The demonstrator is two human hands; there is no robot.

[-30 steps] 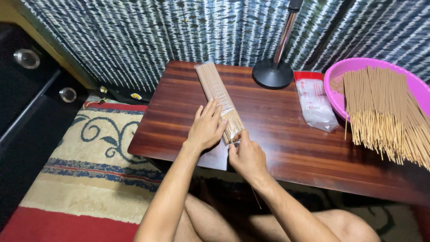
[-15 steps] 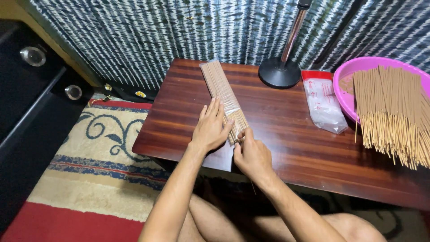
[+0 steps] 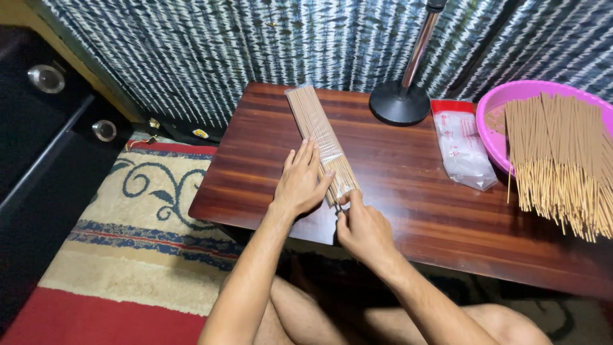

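Dark reddish wooden surface [image 3: 408, 185]: one clear plastic sleeve of brown incense sticks [image 3: 321, 140] lies diagonally on it, filled, mouth end at your hands. Judged: one pack nearly done. Big loose pile of brown incense sticks [image 3: 562, 160] over the pink plastic basin [image 3: 511, 96] is still unpacked. Your left hand [image 3: 300, 182] lies flat and open on the sleeve. Your right hand [image 3: 364, 227] pinches at the sleeve's near end; the fingertips hide what's gripped.

Bare worktop [image 3: 396, 172] lay open at 3 o'clock of the hands, up to the bag [image 3: 463, 150]. The lamp base [image 3: 401, 102] blocked 1 o'clock; the basin [image 3: 511, 96] and loose sticks [image 3: 562, 166] crowded the far 3 o'clock edge.
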